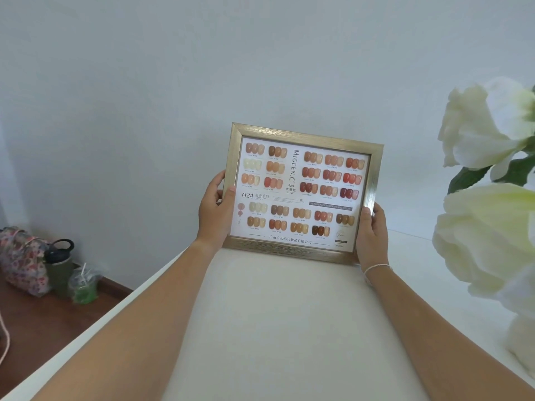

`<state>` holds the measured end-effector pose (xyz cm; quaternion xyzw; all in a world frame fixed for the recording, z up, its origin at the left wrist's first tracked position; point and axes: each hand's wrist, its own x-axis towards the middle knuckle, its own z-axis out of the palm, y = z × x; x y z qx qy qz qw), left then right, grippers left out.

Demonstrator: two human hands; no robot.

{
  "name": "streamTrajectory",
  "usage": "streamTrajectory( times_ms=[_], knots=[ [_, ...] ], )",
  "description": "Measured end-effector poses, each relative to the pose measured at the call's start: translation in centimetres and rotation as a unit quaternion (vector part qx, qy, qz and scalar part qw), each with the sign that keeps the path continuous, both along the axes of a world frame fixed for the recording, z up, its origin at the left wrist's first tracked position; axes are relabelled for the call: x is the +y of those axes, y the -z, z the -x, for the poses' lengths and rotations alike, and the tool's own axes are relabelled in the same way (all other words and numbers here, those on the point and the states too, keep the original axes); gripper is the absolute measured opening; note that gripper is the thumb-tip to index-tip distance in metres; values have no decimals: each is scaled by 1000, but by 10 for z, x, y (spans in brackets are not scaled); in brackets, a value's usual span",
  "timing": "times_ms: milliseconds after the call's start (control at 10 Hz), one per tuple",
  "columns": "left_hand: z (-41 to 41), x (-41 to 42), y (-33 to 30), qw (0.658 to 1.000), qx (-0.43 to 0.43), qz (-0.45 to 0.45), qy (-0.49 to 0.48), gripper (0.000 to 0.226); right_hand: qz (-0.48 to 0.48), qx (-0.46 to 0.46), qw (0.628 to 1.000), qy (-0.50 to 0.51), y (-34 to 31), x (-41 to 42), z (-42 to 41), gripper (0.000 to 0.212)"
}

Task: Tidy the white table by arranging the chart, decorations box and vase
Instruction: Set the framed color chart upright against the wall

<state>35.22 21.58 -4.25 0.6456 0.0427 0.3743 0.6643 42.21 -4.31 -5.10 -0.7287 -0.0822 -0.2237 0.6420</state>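
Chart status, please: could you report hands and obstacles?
Left hand and right hand grip chart by its sides. Upright at table's far edge. White flowers right, apart.

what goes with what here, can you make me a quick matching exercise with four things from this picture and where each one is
Things:
1. chart
2. white flowers
3. dark water bottle
4. thin bracelet

Places:
A. on the floor by the wall, left
B. on the right wrist
C. held upright in both hands
D. at the right edge of the view

Pairs: 1-C, 2-D, 3-A, 4-B
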Motion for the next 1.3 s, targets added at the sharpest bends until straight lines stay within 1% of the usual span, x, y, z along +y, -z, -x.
streamTrajectory(
  times_ms=[300, 600, 700, 800, 900, 1100, 1200, 1300],
  knots=[
    [0, -1, 0, 1000, 3, 5, 11, 37, -1, 4, 1000, 6, 1, -2, 1, 33],
    [0, 0, 1, 1000, 5, -6, 12, 36, 5, 11, 1000, 4, 2, -3, 2, 36],
    [0, 1, 1, 1000, 5, -13, 8, 37, 1, 14, 1000, 1, 1, -3, 3, 33],
    [0, 3, 3, 1000, 12, -21, -1, 39, -29, -9, 999, 22, -4, -3, 8, 30],
    [3, 3, 6, 999, 24, -23, -20, 41, -38, -24, 998, 41, -11, -2, 19, 35],
    [28, 2, 12, 995, 55, -27, -83, 39, -28, -38, 998, 43, -21, -9, 60, 39],
    [47, -1, 15, 992, 70, -22, -100, 38, 2, 9, 999, 44, -19, -17, 69, 43],
    [67, -12, 16, 991, 79, -19, -107, 37, 12, 119, 991, 51, -13, -29, 83, 52]
  ],
)
